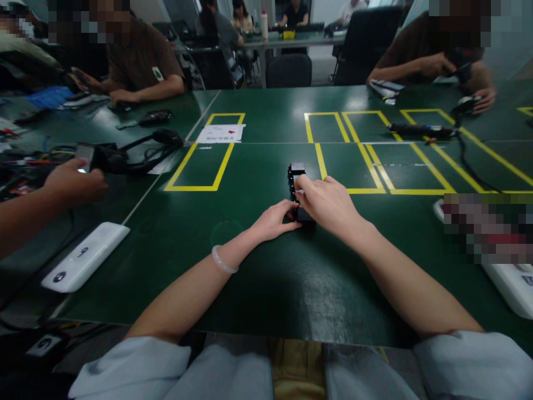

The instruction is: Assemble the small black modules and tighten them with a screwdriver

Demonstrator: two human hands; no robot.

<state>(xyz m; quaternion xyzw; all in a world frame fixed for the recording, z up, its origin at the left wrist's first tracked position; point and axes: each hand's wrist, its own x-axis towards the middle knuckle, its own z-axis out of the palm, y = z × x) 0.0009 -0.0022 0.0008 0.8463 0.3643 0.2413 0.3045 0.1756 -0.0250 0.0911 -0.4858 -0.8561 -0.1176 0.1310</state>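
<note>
A small black block-like device (307, 215) with a paler top face stands on the green table in front of me, partly covered by my hands. My left hand (277, 219), with a pale bracelet on its wrist, grips the near left side of the device between thumb and fingers. Over its upper part, my right hand (328, 203) is bent with the fingers pinched together. Whatever those fingertips hold, if anything, is hidden. The far end of the device shows beyond my right fingers.
Yellow tape rectangles (219, 180) mark the green table (258, 278). A white power-bank-like case (85, 258) lies left, near another person's hand (77, 180) holding a small device. Black cables (141, 150) and a paper label (220, 134) lie beyond. Other people sit across the table.
</note>
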